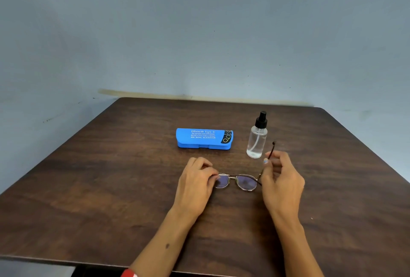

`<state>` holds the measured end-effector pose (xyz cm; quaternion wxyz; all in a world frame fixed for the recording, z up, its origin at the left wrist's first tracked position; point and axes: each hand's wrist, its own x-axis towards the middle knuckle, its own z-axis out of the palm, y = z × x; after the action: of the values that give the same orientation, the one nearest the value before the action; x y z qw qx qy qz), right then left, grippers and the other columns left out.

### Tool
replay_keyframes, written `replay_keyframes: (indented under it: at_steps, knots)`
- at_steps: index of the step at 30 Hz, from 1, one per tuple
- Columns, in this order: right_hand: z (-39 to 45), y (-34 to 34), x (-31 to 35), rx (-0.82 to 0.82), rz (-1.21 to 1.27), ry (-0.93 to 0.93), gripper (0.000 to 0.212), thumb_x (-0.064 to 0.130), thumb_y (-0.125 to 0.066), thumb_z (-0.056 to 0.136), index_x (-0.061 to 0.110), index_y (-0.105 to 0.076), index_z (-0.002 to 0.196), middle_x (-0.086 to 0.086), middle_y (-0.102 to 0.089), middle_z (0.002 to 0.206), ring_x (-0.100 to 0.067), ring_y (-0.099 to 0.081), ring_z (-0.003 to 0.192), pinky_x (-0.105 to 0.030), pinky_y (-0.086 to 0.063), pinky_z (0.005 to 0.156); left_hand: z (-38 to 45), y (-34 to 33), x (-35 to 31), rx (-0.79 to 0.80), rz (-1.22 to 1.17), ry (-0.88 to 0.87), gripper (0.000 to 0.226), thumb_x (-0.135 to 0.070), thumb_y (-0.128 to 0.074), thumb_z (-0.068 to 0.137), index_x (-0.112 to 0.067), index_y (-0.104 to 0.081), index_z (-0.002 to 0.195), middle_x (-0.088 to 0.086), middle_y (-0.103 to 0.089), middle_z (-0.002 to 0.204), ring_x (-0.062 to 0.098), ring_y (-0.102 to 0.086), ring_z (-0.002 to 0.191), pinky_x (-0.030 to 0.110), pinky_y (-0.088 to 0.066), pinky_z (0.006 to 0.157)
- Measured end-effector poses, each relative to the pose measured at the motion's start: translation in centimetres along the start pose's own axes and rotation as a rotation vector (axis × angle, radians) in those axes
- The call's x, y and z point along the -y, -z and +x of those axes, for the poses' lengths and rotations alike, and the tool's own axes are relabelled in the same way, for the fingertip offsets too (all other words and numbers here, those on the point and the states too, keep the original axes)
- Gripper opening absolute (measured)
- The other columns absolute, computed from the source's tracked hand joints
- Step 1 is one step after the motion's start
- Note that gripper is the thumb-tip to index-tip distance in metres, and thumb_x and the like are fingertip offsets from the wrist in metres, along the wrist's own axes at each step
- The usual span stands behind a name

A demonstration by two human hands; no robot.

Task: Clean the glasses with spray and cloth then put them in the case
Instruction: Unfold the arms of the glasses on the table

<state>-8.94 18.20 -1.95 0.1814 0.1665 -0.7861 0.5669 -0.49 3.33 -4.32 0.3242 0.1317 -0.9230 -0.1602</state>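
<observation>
Metal-framed glasses [236, 181] — both hands pinching

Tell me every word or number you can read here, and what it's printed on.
"Bhavik Eye +": large white heading on the closed blue plastic glasses case.
Smaller white lines beneath it: too blurred to read.
Clear plastic spray bottle with black nozzle: no label visible.

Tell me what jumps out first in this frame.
The bright blue case lies shut at the table's middle, with the clear spray bottle upright to its right. Nearer, the left hand and right hand hold the glasses by their ends.
</observation>
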Motion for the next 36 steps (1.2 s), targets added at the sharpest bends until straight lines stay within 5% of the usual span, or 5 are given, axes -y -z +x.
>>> replay_keyframes:
  at_steps: [4,11,17,25,36]
  knots:
    - [0.3,0.4,-0.1,-0.012,0.040,-0.063,0.016,0.010,-0.058,0.086,0.025,-0.063,0.091,0.010,-0.066,0.075,-0.012,-0.063,0.069,-0.036,-0.053,0.069,0.0,-0.5,0.0,0.015,0.049,-0.050,0.007,-0.008,-0.074,0.075,-0.012,-0.068,0.078,0.001,-0.056,0.078,0.016,-0.054,0.074,0.030,-0.051,0.054]
    - [0.8,0.9,-0.2,-0.009,0.140,-0.188,0.015,0.012,-0.062,0.085,0.025,-0.068,0.088,0.008,-0.069,0.074,-0.008,-0.067,0.072,-0.024,-0.052,0.074,0.2,-0.4,-0.8,0.090,0.161,-0.059,0.037,-0.007,-0.089,0.049,-0.018,-0.064,0.074,-0.004,-0.059,0.071,0.010,-0.055,0.062,0.019,-0.044,0.047]
    - [0.7,0.8,-0.4,-0.019,0.152,-0.215,0.013,0.017,-0.063,0.085,0.029,-0.068,0.087,0.006,-0.070,0.073,-0.014,-0.067,0.069,-0.041,-0.055,0.079,0.0,-0.3,-1.0,0.088,0.047,0.027,0.017,-0.015,-0.045,0.096,-0.012,-0.056,0.109,0.003,-0.057,0.105,0.014,-0.051,0.094,0.025,-0.043,0.078]
    - [0.6,0.7,-0.1,-0.058,0.088,-0.170,0.012,0.013,-0.060,0.087,0.024,-0.065,0.088,0.011,-0.065,0.071,-0.004,-0.059,0.061,-0.006,-0.042,0.061,-0.4,0.2,-0.9,-0.012,-0.151,0.157,0.005,-0.013,-0.052,0.093,-0.011,-0.055,0.095,0.001,-0.063,0.090,0.010,-0.056,0.079,0.024,-0.045,0.070]
    - [0.3,0.5,0.3,-0.096,0.012,-0.139,0.012,0.017,-0.058,0.087,0.025,-0.064,0.093,0.010,-0.067,0.078,-0.011,-0.063,0.071,-0.034,-0.052,0.072,-0.4,0.2,-0.9,-0.012,-0.212,0.239,0.013,-0.017,-0.056,0.092,-0.013,-0.056,0.104,-0.001,-0.066,0.097,0.008,-0.060,0.084,0.022,-0.050,0.075]
